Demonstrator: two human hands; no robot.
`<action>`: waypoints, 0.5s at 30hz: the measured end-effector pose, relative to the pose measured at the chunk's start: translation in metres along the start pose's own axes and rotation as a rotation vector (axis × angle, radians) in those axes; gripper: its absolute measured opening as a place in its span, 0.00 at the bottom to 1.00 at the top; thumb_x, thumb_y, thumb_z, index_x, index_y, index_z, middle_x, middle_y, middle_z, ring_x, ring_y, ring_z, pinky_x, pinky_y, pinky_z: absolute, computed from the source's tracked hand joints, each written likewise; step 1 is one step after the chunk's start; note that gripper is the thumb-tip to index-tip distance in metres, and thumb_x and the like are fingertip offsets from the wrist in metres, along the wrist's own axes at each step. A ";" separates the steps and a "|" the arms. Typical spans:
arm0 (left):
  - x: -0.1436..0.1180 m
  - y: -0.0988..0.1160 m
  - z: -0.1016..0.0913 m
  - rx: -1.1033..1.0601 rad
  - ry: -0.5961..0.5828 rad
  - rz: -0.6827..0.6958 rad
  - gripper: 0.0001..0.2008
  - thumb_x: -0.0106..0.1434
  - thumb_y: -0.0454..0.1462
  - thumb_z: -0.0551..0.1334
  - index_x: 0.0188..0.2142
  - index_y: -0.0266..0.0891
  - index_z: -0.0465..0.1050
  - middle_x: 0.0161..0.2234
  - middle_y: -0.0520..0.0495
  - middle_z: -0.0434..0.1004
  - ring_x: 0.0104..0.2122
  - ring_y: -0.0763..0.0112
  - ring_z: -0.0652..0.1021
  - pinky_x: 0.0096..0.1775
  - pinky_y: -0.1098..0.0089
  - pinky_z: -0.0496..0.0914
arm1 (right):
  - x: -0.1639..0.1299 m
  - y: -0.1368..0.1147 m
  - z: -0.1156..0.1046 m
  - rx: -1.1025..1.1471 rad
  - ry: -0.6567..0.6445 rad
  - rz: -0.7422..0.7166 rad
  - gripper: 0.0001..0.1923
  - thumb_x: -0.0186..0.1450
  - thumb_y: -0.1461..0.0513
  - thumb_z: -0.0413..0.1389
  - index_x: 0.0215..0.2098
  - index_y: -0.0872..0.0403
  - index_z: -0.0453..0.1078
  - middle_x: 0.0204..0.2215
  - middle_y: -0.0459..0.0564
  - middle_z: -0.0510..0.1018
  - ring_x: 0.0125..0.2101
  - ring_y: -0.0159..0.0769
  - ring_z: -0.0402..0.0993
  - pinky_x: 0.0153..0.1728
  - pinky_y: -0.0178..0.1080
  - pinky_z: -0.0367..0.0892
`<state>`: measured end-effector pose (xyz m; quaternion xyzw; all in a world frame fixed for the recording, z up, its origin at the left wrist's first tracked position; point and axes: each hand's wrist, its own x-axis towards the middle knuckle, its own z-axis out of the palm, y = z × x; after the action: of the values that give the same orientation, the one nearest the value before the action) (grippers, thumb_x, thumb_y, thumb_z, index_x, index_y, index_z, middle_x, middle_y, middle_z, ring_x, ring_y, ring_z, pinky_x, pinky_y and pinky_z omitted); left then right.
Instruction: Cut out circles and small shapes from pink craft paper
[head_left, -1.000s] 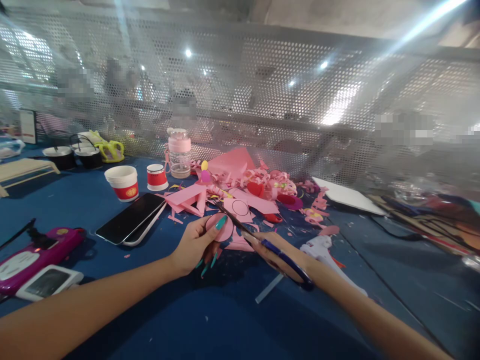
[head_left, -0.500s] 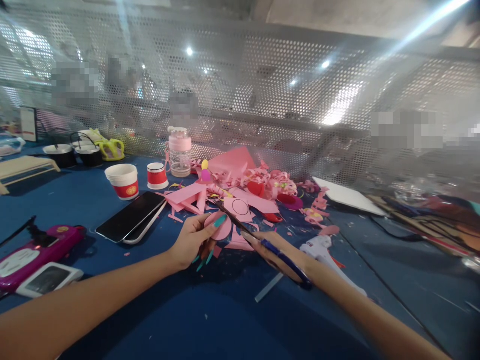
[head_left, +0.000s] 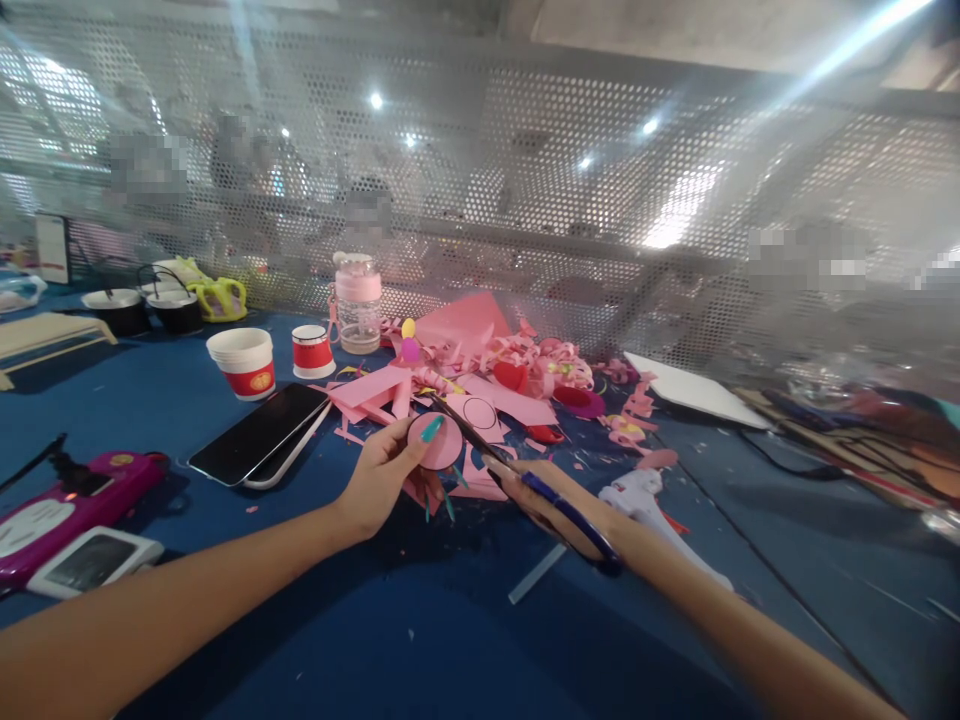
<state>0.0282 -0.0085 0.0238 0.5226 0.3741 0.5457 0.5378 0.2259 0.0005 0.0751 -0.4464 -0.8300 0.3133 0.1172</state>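
My left hand (head_left: pixel 386 478) pinches a round pink paper disc (head_left: pixel 442 447) with a dark outline, thumb on its face and fingers beneath. In my right hand (head_left: pixel 551 500) are scissors (head_left: pixel 576 527) with dark blue handles. Their blades point up and left, along the disc's right edge; whether they touch the paper I cannot tell. Just beyond the blades lies a pink paper piece (head_left: pixel 489 428) with a circle drawn on it. Pink strips and scraps (head_left: pixel 536 358) are heaped behind my hands. A clear stick (head_left: pixel 537 574) lies below the scissors.
To the left are a phone (head_left: pixel 259 432), paper cups (head_left: pixel 241 358), a small red and white cup (head_left: pixel 312 352) and a purple device (head_left: pixel 71 505). A clear bottle (head_left: pixel 358 310) stands behind. A white glue gun (head_left: pixel 646 510) and a white board (head_left: pixel 694 392) lie right. Perforated metal panel (head_left: pixel 540 190) borders the back.
My left hand has turned the pink disc slightly, and its lower fingers have shifted right beneath it. The scissors in my right hand stay nearly in place.
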 end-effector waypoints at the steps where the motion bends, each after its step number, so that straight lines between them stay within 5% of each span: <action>1: 0.000 0.000 0.000 0.000 -0.005 -0.005 0.14 0.58 0.46 0.56 0.34 0.35 0.64 0.14 0.53 0.71 0.14 0.73 0.73 0.16 0.77 0.64 | 0.000 -0.001 0.001 0.001 0.010 0.011 0.19 0.62 0.52 0.42 0.26 0.54 0.65 0.17 0.43 0.57 0.19 0.30 0.56 0.21 0.36 0.60; 15: 0.000 -0.006 0.001 -0.022 -0.045 0.018 0.13 0.58 0.44 0.56 0.34 0.37 0.58 0.20 0.55 0.70 0.14 0.77 0.72 0.16 0.78 0.64 | 0.003 -0.002 0.001 0.109 -0.005 0.011 0.19 0.62 0.50 0.44 0.24 0.52 0.68 0.13 0.41 0.53 0.15 0.28 0.52 0.16 0.34 0.54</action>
<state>0.0300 -0.0080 0.0185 0.5321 0.3511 0.5428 0.5468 0.2223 0.0013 0.0752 -0.4432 -0.8094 0.3598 0.1376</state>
